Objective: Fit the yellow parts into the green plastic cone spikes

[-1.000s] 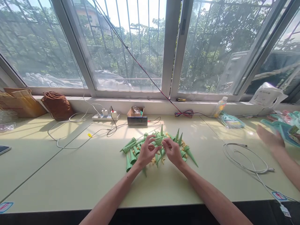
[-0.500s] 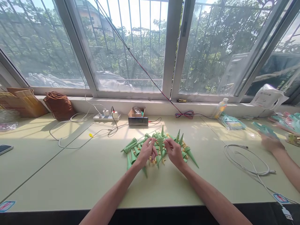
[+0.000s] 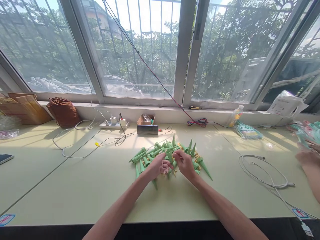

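A green plastic plant-watering spike [image 3: 169,153] is held over the pile, its open round end facing up toward me. My left hand [image 3: 159,166] is closed around its left side, other fingers curled beneath. Just right of the rim, my right hand [image 3: 184,162] is closed in a pinch; what its fingertips grip is too small to name. Under and around both hands lies a heap of similar green spikes [image 3: 204,168], mixed with small yellow-tan pieces [image 3: 175,172], partly hidden by my hands.
Behind the heap stand a black device [image 3: 147,129] and a small cardboard box [image 3: 141,120]. A white cable [image 3: 265,180] lies coiled to the right. Another person's hand [image 3: 306,156] works at the far right near teal and pink items. A phone [image 3: 5,158] lies at far left.
The spike has tipped so its open end faces me more, and my left hand has shifted round it. The other person's hand has moved right, carrying a teal item.
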The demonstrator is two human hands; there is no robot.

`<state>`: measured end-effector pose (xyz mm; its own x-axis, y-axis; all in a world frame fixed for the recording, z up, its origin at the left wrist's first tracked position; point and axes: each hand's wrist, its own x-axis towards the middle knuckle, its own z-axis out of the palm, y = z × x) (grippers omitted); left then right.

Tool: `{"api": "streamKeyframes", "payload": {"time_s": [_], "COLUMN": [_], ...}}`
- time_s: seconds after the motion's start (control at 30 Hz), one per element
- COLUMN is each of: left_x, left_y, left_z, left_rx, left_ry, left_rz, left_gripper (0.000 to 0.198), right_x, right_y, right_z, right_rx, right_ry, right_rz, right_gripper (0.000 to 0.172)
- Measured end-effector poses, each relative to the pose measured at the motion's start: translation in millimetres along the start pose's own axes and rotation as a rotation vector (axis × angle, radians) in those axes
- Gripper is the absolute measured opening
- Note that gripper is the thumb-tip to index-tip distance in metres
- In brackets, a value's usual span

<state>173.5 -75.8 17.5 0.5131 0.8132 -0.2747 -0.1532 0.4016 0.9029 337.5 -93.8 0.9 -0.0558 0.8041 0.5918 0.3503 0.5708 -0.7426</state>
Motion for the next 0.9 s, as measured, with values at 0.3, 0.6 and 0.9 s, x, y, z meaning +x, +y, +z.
{"api": "streamKeyframes", "payload": {"time_s": [0.3,0.6,0.9], "left_x": [-0.9,-5.4,-11.6], "left_y": [3.8,5.4,9.6], "left_z": [1.3,-1.3,1.2], "left_rx": [0.062,0.145,0.342], "left_ry": [0.096,0.063,0.123], "left_rz": [0.292,0.379,0.529], "left_gripper": [0.049,0.049,0.059], "right_x": [0.4,0.9,1.5], "right_y": [0.4,-1.8,0.3], "right_z": [0.3,0.4,0.5], "right_rx": [0.011,0.027,0.036], "right_ry": [0.003,0.007,0.023], "right_rz": [-0.001,-0.004,0.003], "right_gripper": [0.031,0.030,0.027]}}
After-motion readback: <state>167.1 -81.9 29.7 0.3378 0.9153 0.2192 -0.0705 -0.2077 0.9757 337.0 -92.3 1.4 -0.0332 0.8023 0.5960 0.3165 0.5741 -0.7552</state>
